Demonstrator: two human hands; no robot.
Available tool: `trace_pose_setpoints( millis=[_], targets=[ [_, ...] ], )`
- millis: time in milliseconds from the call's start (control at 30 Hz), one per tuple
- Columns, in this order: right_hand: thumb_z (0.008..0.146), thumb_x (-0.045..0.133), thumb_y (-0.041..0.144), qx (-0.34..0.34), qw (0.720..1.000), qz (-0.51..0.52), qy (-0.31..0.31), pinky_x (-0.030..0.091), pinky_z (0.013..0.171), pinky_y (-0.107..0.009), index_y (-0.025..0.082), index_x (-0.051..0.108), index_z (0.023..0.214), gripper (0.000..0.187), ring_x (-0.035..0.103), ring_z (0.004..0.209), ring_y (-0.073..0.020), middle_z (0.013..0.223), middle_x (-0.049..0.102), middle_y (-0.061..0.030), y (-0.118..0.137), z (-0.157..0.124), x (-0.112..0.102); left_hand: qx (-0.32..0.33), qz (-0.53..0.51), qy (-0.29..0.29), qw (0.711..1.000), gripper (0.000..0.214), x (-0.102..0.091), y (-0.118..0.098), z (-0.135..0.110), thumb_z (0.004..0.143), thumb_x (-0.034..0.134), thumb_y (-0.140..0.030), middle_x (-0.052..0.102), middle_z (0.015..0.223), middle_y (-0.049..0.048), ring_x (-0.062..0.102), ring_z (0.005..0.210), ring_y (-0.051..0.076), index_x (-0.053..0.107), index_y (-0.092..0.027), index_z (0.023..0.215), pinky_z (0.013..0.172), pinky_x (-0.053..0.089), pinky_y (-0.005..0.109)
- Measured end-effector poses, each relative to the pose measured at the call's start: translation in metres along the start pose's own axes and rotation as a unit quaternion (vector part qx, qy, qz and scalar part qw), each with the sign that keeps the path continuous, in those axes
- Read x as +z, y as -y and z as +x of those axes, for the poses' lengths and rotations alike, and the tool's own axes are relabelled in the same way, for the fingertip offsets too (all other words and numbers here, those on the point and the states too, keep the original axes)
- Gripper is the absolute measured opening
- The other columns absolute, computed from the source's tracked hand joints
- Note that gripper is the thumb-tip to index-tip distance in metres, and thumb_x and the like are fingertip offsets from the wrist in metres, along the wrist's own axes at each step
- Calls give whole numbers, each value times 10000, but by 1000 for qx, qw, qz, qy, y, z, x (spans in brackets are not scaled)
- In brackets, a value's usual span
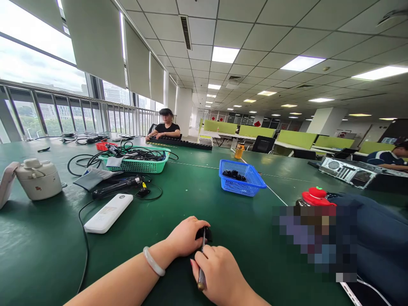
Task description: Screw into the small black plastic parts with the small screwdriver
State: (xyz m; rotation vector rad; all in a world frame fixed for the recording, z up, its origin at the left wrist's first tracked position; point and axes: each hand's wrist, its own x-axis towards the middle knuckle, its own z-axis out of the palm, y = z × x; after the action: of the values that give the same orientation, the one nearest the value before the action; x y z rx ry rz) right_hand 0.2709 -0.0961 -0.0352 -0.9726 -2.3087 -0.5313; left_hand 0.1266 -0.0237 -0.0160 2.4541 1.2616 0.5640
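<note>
My left hand (188, 235), a pale bangle on its wrist, is closed around a small black object (208, 234) low over the green table. Most of that object is hidden under the fingers, so its kind does not show. Wrapped round a slim tool with a metallic shaft and a brownish rounded end (201, 280), my right hand (218, 265) sits just in front of the left. The tool's far end meets the black object; whether it is a screwdriver or a pen I cannot tell.
Beyond my hands, a blue basket (242, 189) holds black parts. Left are a white power bank (110, 213), cables, a green basket (149, 165) and a beige jug (40, 182). A red-lidded jar (315, 196) and dark cloth (372, 229) lie right. A person (165, 127) sits opposite.
</note>
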Motion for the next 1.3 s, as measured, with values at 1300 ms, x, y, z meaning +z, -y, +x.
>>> trace_pose_setpoints(
  millis=[1300],
  targets=[
    [885, 398, 154, 28, 987, 121, -100, 302, 516, -257, 196, 532, 740, 202, 455, 489, -118, 568, 524, 13, -30, 3, -27, 13, -12, 10, 1000, 434, 4, 4, 2, 764, 600, -277, 662, 1030, 63, 584, 1007, 228, 605, -244, 1196, 908, 457, 346]
  ],
)
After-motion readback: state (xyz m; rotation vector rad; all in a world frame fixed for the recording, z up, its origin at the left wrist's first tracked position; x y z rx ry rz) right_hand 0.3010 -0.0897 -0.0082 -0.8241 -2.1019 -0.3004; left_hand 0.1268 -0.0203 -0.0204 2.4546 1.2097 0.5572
